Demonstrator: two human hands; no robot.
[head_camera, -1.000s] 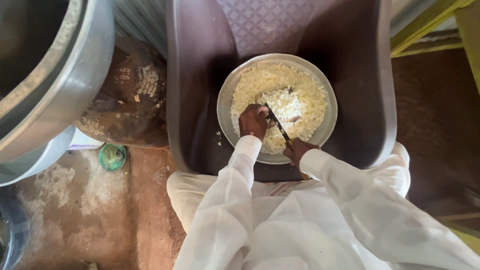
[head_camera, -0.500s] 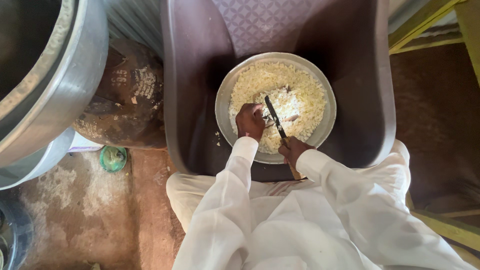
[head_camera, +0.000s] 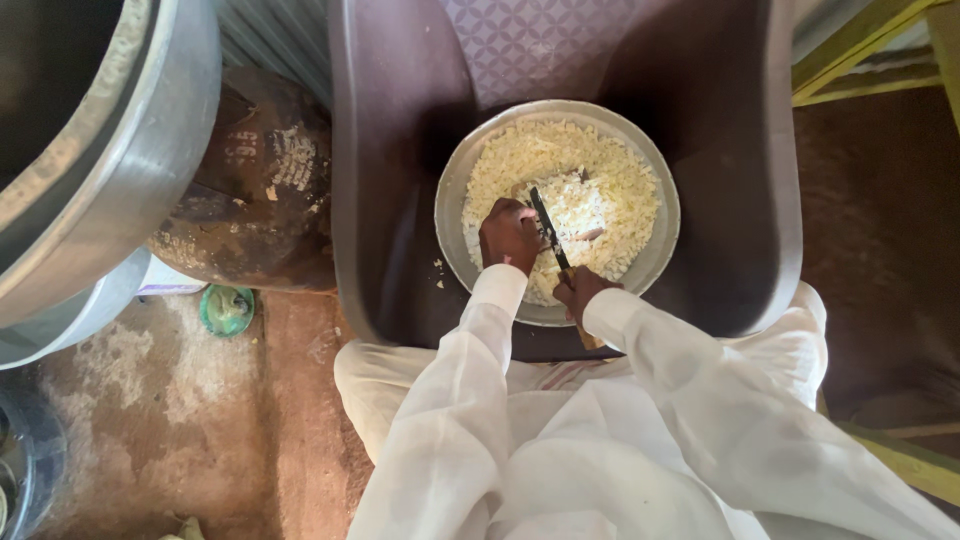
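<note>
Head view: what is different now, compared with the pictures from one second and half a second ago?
Very little changed. The knife in the right hand tilted slightly, blade now pointing more up-left over the chopped white food. The left hand remains pressed on the food beside the blade. The metal bowl, dark tub and big pot kept their places.

round metal bowl (head_camera: 452, 190): silver-grey
chopped pieces in bowl (head_camera: 620, 190): pale yellow, whiter at centre
knife blade (head_camera: 545, 215): dark
plastic chair (head_camera: 400, 150): dark brown; far panel lilac, diamond lattice
sleeves (head_camera: 690, 370): white
small lid, near left (head_camera: 226, 308): green
</note>
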